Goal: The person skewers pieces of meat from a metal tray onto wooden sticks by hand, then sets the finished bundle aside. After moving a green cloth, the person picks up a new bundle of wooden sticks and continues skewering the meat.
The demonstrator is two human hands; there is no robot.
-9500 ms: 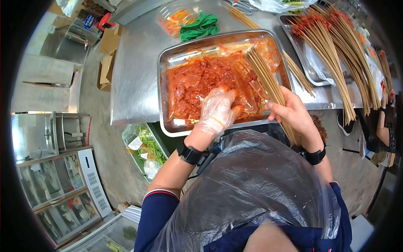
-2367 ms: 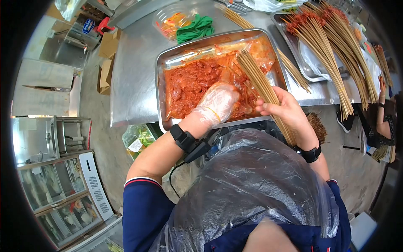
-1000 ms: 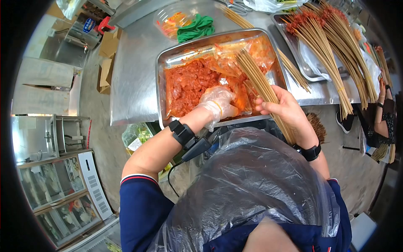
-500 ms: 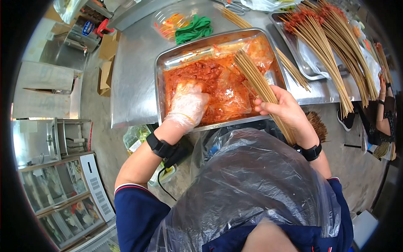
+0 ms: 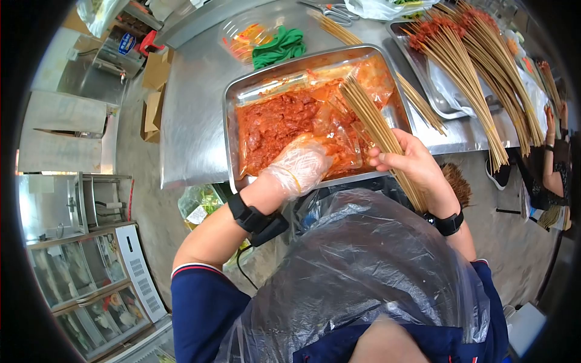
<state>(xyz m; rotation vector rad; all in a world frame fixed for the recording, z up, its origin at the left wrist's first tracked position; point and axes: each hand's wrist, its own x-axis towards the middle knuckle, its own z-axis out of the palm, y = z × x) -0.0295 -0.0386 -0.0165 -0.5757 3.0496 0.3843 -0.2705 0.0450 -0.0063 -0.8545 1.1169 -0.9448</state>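
My left hand (image 5: 301, 163), in a clear plastic glove with a yellow band at the wrist, is low over the metal tray (image 5: 229, 145). Its fingers look drawn together and red with sauce; what they hold is hard to make out. Red marinated meat (image 5: 275, 124) fills the tray's left part, and sauce-smeared clear plastic film (image 5: 372, 78) lies on the right. Bare and closed, my right hand (image 5: 408, 160) grips a bundle of bamboo skewers (image 5: 378, 127) slanting over the tray's right side.
Loose skewers (image 5: 420, 103) lie right of the tray. Behind it are a green cloth (image 5: 279, 48), a clear plastic bowl (image 5: 242, 36) and scissors (image 5: 333, 12). Bundles of meat-tipped skewers (image 5: 466, 78) rest on another tray (image 5: 445, 114) at right. Another person's arm (image 5: 551, 163) shows at far right.
My left hand has moved right and nearer to me across the tray, away from the meat pile and towards the skewers. My right hand still holds the bundle, nearly unmoved.
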